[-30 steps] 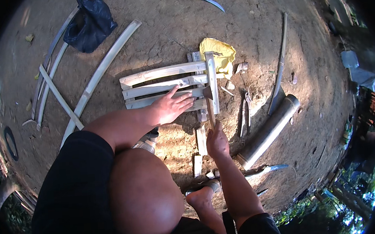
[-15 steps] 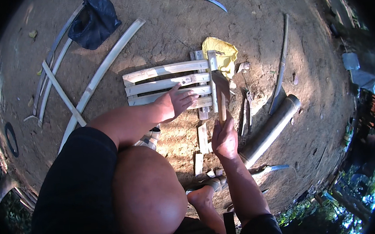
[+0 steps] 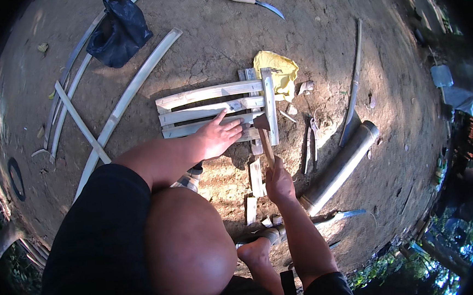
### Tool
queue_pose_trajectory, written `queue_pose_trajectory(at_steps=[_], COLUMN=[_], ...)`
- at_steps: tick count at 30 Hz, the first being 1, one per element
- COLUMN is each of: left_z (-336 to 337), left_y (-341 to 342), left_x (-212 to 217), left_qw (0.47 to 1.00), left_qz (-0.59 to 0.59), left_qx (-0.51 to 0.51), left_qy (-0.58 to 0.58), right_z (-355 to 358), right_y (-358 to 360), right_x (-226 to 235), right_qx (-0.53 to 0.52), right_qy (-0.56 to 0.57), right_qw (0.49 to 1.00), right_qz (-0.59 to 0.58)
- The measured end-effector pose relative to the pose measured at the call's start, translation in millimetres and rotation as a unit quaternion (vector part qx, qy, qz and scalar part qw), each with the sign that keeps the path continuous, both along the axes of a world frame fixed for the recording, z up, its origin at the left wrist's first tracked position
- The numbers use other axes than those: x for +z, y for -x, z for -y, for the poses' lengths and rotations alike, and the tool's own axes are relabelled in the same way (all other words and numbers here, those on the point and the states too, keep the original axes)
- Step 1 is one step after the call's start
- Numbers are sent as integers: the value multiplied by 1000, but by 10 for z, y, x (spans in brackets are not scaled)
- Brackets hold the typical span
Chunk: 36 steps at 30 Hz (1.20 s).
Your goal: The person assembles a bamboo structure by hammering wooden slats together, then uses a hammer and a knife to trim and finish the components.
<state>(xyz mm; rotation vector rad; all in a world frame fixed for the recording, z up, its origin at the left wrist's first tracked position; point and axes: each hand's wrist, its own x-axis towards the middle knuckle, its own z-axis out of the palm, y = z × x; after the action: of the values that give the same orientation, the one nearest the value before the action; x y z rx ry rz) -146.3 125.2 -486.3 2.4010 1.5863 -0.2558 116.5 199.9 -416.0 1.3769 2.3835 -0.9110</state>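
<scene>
The hammer (image 3: pixel 267 146), lifted farther right half a second ago, is being brought back down over the slatted frame's (image 3: pixel 206 111) near right part, so hammering is seemingly being continued. Its handle is being grasped by the right hand (image 3: pixel 279 183), head pointing far; the central frame, long axis left to right, is being steadied under the spread left hand (image 3: pixel 220 137).

Pliers (image 3: pixel 313 125) right of slats (image 3: pixel 209 111), knife (image 3: pixel 257 3) beyond

The shaded ground (image 3: pixel 202 46) is broken by sunlit patches, foliage (image 3: pixel 385 270) is partly bleached by glare, and all 4 corners are blackened.
</scene>
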Motion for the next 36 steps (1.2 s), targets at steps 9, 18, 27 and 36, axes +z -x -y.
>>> queue_pose_trajectory(at_steps=[9,18,27,36], left_z=[-3,-30,-66,-110], left_y=[23,-4,57,104], left_x=[13,149,216,229], left_qw=[997,997,993,990], left_qz=[-65,-28,-50,-79], left_qx=[-26,0,-19,-40], left_qy=[19,77,107,111], right_z=[93,290,330,148], right_y=[46,-187,-13,-53], right_x=[456,363,535,661], right_qx=[-90,-41,75,110], right_qy=[-57,-64,-111,3], right_qw=[979,983,982,990], right_qz=[-176,-167,-133,92])
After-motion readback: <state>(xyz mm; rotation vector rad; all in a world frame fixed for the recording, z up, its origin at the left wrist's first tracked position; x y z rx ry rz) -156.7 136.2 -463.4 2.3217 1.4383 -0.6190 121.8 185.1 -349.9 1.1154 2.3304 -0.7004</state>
